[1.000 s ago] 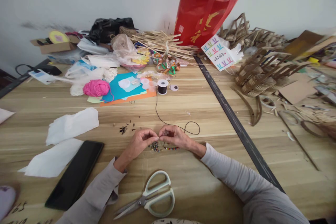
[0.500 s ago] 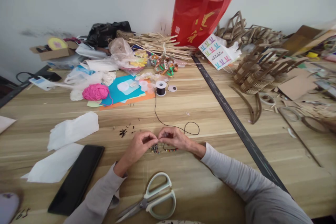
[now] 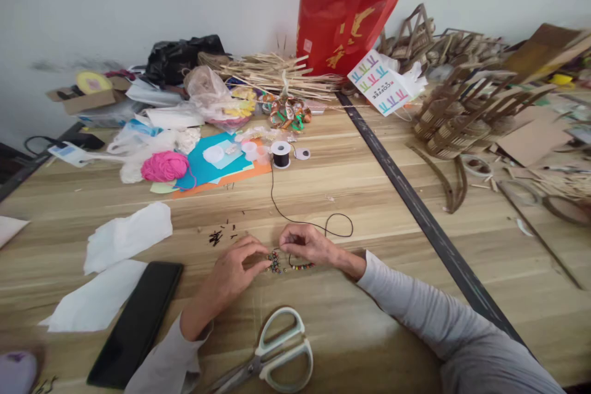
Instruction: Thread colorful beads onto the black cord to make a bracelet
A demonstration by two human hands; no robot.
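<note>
Meanwhile, left hand [image 3: 233, 268] touches beads [image 3: 274, 261]; right hand [image 3: 307, 243] pinches black cord [image 3: 295, 219].

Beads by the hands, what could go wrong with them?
The loose beads lie unboxed on the table; the left hand reaching in could scatter them. The right hand pinches a thin cord trailing to the spool; a tug might topple the spool.
</note>
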